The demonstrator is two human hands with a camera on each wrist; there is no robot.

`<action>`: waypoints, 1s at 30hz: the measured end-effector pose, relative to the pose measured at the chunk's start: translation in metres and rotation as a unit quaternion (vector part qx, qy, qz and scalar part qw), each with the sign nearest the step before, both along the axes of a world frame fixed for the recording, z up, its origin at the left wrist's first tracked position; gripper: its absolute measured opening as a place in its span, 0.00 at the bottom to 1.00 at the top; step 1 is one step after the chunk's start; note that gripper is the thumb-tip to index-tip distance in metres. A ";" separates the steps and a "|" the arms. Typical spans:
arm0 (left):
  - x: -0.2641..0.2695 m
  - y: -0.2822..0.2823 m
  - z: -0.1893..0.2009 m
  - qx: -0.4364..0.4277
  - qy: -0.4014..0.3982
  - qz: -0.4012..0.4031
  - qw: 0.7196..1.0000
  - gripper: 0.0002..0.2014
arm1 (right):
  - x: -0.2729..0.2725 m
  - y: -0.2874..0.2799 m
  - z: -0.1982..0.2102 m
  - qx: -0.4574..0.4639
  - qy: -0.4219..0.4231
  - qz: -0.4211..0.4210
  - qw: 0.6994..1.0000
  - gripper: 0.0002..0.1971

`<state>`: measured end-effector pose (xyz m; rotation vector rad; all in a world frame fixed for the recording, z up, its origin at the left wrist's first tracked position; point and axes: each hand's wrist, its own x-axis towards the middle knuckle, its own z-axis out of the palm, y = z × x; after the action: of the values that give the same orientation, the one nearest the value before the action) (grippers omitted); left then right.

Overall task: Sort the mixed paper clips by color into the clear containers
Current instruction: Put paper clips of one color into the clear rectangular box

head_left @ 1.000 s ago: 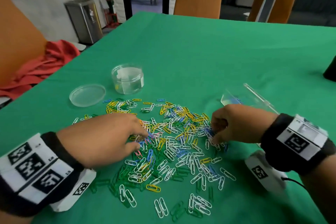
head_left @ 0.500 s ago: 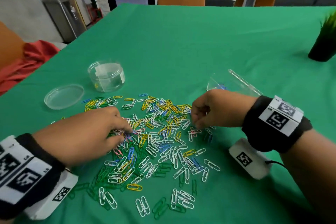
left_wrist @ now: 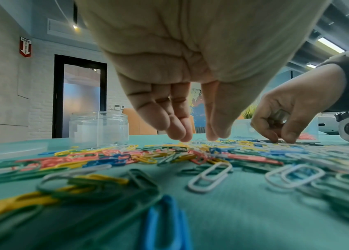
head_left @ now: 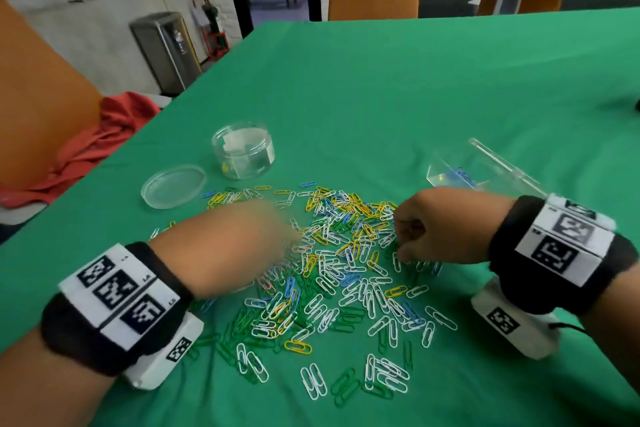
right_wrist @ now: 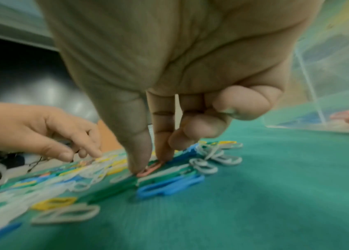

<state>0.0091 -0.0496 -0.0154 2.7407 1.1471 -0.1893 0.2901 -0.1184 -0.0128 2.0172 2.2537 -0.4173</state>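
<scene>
Item: mixed paper clips (head_left: pixel 346 274), sorting in progress, judged early stage.

- Heap: white, green, yellow, blue and pink clips, spread loose on the green tablecloth (head_left: pixel 415 97). By far the greater part is unsorted.
- Round clear jar (head_left: pixel 243 150): beyond the heap, to its left; open, seemingly near empty. Its lid (head_left: pixel 173 186) lies flat just left of it.
- Rectangular clear box (head_left: pixel 481 170): beyond the heap, to its right; holds a few blue clips, and pink ones per the right wrist view.
- Left hand (head_left: pixel 235 246): over the heap's left side, fingers extended downward with a gap to the thumb, tips close to the clips, holding nothing visible.
- Right hand (head_left: pixel 440 225): at the heap's right edge, thumb and forefinger closing on a pink clip (right_wrist: pixel 151 168) lying on the cloth; remaining fingers curled.

Remaining: almost all colours.
</scene>
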 end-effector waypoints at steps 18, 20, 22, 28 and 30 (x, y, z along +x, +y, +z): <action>0.009 -0.004 -0.004 0.018 0.024 -0.041 0.999 0.15 | -0.016 -0.004 0.000 0.014 0.002 0.012 1.000 0.05; 0.013 -0.007 -0.004 0.037 0.019 -0.050 0.998 0.14 | -0.020 -0.005 -0.002 -0.003 -0.016 0.003 1.000 0.11; 0.015 -0.008 -0.004 0.049 0.020 -0.056 0.997 0.12 | -0.024 -0.005 -0.003 -0.014 -0.013 0.015 1.000 0.08; 0.014 -0.010 -0.001 0.023 0.043 -0.043 0.998 0.05 | -0.028 -0.012 0.001 0.031 -0.001 0.060 0.998 0.03; 0.011 -0.010 0.002 0.003 0.038 -0.026 0.999 0.06 | -0.032 -0.012 0.008 0.074 0.044 0.058 0.995 0.05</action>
<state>0.0200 -0.0594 -0.0138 2.7930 1.0974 -0.2995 0.2585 -0.1304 -0.0045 1.9549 2.5100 -0.3449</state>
